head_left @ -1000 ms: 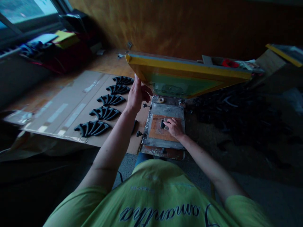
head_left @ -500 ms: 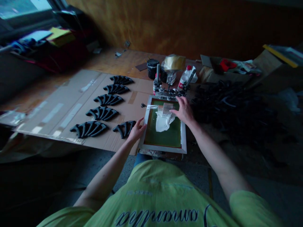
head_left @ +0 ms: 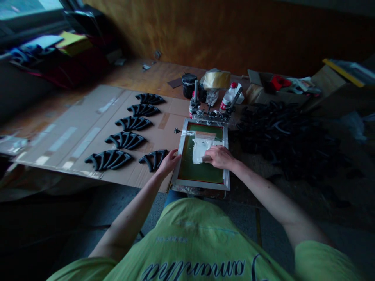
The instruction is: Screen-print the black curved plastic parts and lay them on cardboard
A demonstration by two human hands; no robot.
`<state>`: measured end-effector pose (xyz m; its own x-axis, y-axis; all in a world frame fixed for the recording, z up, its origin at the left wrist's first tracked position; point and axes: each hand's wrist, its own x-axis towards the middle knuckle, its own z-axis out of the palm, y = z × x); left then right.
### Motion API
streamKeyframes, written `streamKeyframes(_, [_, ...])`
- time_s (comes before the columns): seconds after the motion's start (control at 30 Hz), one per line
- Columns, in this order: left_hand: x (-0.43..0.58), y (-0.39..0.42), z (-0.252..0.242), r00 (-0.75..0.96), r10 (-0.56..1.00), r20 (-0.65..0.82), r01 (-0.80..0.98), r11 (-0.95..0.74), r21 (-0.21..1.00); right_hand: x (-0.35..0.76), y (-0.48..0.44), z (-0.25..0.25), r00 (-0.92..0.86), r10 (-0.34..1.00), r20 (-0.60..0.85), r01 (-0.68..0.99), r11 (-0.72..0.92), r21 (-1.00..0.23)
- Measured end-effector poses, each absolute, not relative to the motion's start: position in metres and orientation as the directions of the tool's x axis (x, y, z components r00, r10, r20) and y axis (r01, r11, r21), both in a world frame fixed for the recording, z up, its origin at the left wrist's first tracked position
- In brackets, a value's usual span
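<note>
Six black moulded pieces [head_left: 125, 140] lie on a cardboard sheet [head_left: 58, 125]: five in a slanting column, and a sixth [head_left: 153, 160] set apart from them, just beside the left hand [head_left: 169, 163]. This hand is open, its fingers loosely spread and holding nothing. Its fingertips [head_left: 177, 157] appear to touch the left rail of a silver screen frame [head_left: 199, 184].

The frame lies flat between the two hands, directly in front of the person. Its far end sits in a metal hinge clamp [head_left: 211, 115]. Green mesh [head_left: 187, 171] fills the frame, and a patch of white ink [head_left: 199, 150] lies on it, upper middle. A strip of clear film [head_left: 187, 133] crosses the frame's upper left corner.

The right hand [head_left: 219, 157] lies over the mesh, with its fingers curled and their tips [head_left: 208, 158] at the lower right edge of the ink. A small grey edge shows beneath them; whether the hand has hold of it cannot be told.

Beyond the clamp stand a black jar [head_left: 189, 86], a gold-wrapped roll [head_left: 216, 79] and a white bottle [head_left: 231, 94] with a red cap. Further right lies a heap of black pieces [head_left: 281, 136], and behind it a cardboard box [head_left: 258, 91] with something red [head_left: 278, 82] in it.
</note>
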<state>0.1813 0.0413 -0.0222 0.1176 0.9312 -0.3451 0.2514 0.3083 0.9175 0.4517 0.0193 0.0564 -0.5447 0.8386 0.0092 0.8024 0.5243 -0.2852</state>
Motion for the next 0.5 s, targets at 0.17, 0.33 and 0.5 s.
streamKeyframes(0.17, [0.184, 0.039, -0.01, 0.146, 0.912, -0.382, 0.179, 0.356, 0.917, 0.442, 0.002, 0.041, -0.474, 0.874, 0.104, 0.827, 0.483, -0.288])
streamKeyframes(0.33, [0.185, 0.039, 0.002, 0.146, 0.904, -0.402, 0.153, 0.381, 0.912, 0.438, 0.015, 0.053, -0.382, 0.916, 0.117, 0.837, 0.397, -0.376])
streamKeyframes(0.5, [0.179, 0.04, 0.04, 0.189, 0.923, -0.335, 0.132, 0.314, 0.94, 0.464, 0.08, 0.089, -0.088, 0.964, 0.253, 0.871, 0.197, -0.449])
